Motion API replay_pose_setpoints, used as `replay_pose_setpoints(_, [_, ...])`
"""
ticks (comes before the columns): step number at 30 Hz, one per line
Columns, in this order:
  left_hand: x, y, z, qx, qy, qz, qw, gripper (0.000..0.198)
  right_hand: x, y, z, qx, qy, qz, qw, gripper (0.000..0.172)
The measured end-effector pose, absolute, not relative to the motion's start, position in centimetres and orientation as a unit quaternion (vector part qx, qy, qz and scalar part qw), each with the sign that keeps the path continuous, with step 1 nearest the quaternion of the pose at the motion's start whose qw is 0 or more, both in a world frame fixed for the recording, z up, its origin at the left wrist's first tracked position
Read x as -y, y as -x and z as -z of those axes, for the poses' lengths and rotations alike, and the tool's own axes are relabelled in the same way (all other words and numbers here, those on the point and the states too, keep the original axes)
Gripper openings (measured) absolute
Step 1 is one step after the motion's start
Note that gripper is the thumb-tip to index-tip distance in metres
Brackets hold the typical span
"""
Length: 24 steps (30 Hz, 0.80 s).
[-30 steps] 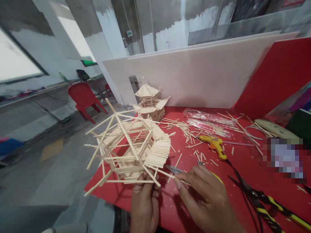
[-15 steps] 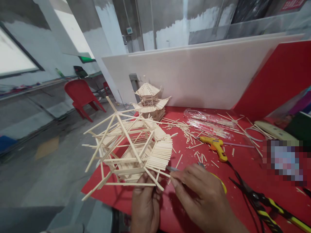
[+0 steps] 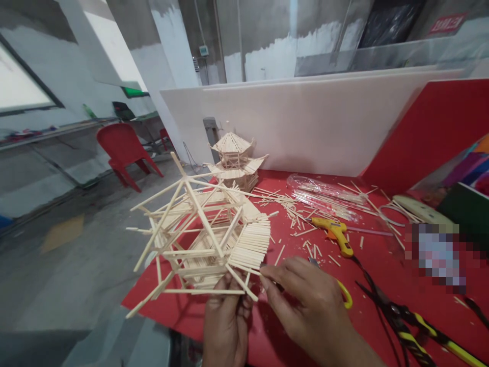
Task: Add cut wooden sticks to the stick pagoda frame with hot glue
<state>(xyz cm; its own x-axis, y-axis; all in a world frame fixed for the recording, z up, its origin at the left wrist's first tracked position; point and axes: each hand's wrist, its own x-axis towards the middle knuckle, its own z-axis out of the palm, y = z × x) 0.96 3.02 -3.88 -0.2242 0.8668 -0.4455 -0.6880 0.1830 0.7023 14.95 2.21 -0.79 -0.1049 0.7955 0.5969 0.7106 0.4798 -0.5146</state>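
Observation:
My left hand point(image 3: 225, 326) grips the lower edge of a half-built stick roof frame point(image 3: 202, 234), holding it up above the near left corner of the red table point(image 3: 298, 244). My right hand point(image 3: 309, 306) pinches a thin wooden stick point(image 3: 250, 270) against the frame's covered side, next to the row of laid sticks. A yellow-handled tool point(image 3: 346, 295) shows just behind the right hand's knuckles.
A finished small stick pagoda point(image 3: 234, 160) stands at the back by the white board point(image 3: 305, 122). A yellow glue gun point(image 3: 336, 234), a clear bag of sticks point(image 3: 324, 191), loose sticks and black-yellow pliers point(image 3: 416, 323) lie to the right. A red chair point(image 3: 122, 150) stands on the floor, left.
My right hand has moved left, bringing the stick up to the frame's edge. The grey blade seen before is now hidden under the hand. The frame has barely shifted.

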Motion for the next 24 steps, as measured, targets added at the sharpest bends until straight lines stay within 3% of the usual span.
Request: replay_pose_setpoints(24, [-2.73,-0.1,4.51,-0.458,-0.081,-0.625,0.627,0.031,-2.9,-15.34,0.04,0.768,0.484,-0.069,0.413,0.01])
